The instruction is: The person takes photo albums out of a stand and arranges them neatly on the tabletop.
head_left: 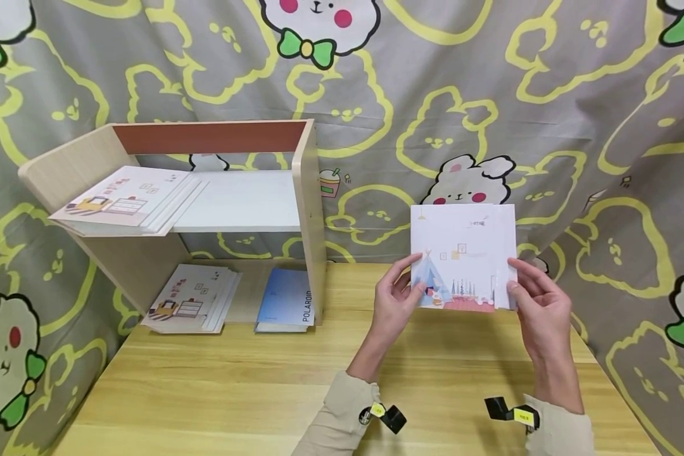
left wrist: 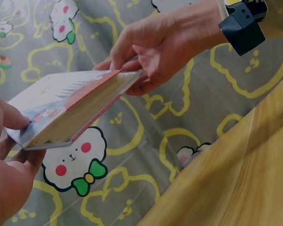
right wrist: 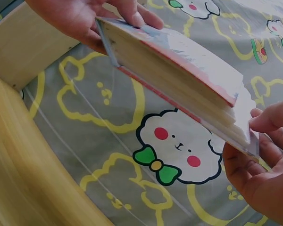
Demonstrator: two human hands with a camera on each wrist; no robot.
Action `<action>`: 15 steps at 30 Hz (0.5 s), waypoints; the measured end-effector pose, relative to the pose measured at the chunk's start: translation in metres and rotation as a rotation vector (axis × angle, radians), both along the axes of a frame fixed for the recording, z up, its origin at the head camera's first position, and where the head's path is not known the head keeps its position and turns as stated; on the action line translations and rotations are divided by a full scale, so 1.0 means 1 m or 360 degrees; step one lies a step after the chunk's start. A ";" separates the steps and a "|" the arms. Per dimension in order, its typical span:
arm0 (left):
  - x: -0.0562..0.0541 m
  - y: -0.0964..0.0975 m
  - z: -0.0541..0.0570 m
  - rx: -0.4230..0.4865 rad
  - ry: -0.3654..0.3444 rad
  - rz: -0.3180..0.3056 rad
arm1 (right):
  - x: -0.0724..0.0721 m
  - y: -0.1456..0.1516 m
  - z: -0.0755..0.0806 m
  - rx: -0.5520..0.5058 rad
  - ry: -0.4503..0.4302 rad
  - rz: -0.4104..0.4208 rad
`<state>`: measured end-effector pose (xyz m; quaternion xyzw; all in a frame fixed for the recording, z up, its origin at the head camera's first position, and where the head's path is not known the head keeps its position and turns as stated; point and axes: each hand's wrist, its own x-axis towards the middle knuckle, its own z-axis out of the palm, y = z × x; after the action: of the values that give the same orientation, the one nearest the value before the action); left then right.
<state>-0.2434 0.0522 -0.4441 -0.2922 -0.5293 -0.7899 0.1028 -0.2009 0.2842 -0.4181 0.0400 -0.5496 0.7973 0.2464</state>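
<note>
Both hands hold up a thick book [head_left: 456,266] above the right part of the table, its illustrated cover facing me. My left hand [head_left: 396,301] grips the left edge, thumb on the front cover. On the other side my right hand [head_left: 541,310] pinches the right edge, where a strip of white page shows beyond the cover. The right wrist view shows the book [right wrist: 179,70] tilted, its front cover slightly offset from the page block and back cover. In the left wrist view the fingers of the left hand [left wrist: 9,165] support the book [left wrist: 80,103] from beneath.
A two-tier wooden shelf [head_left: 310,221] stands on the table [head_left: 234,392] at the left. Similar illustrated books [head_left: 128,196] lie on its upper board, with more books [head_left: 194,297] below. A blue book marked POLAROID [head_left: 285,297] is at the lower right. A patterned curtain [head_left: 365,177] hangs behind.
</note>
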 end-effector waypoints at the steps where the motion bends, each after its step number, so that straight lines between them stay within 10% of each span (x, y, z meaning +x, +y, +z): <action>1: -0.001 0.000 -0.001 0.0001 -0.0011 0.0002 | 0.000 0.000 -0.001 0.0025 0.0004 0.0013; 15: -0.006 0.000 -0.007 0.0013 -0.0108 -0.0065 | -0.001 0.004 -0.005 0.0210 0.0023 0.0133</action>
<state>-0.2494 0.0527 -0.4510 -0.2753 -0.5232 -0.8035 0.0699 -0.2020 0.2879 -0.4231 0.0848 -0.5971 0.7685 0.2138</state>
